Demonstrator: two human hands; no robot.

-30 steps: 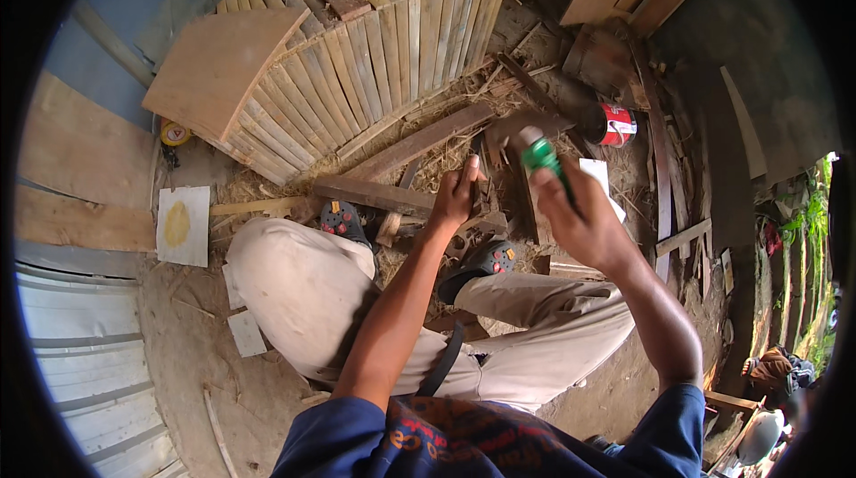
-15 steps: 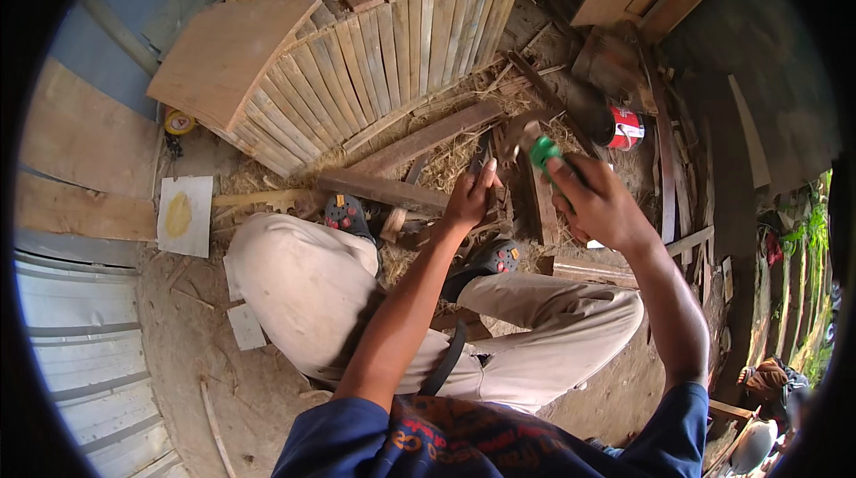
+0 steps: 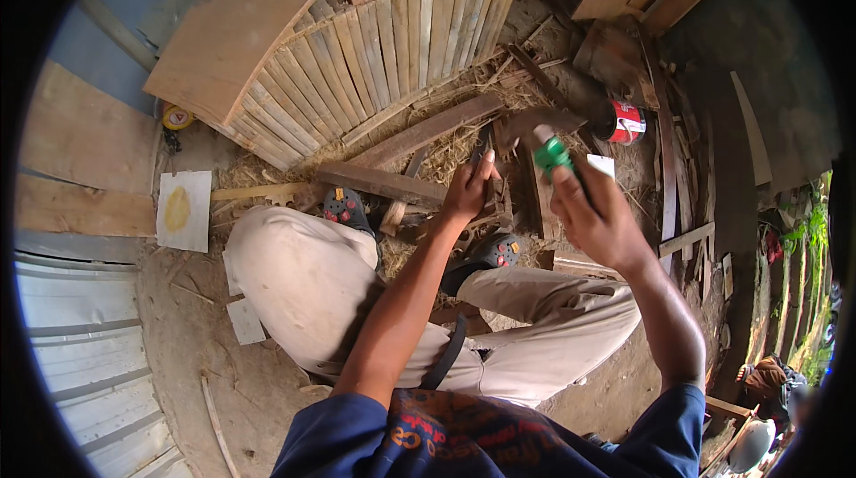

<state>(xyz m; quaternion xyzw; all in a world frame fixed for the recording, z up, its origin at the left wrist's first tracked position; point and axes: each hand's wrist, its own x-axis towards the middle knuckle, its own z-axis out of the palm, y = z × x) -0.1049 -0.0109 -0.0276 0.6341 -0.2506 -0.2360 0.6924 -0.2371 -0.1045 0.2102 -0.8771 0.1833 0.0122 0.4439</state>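
Observation:
My right hand is closed round the green grip of a hammer. The hammer's rusty head is blurred and sits just beyond the fist, right of my left hand. My left hand is closed with the thumb up, pinching a thin dark strip that stands out past the thumb. What this strip is and where its lower end rests I cannot make out. Brown wood pieces lie under and between the two hands, partly covered by them.
A large slatted wooden piece with a plywood sheet lies ahead on the left. Dark beams cross the straw-strewn ground before my feet. A red can stands at the right. My shoes are close below the hands.
The hammer head has shifted slightly up and right, and my right hand has dropped a little. My left hand stays in nearly the same place.

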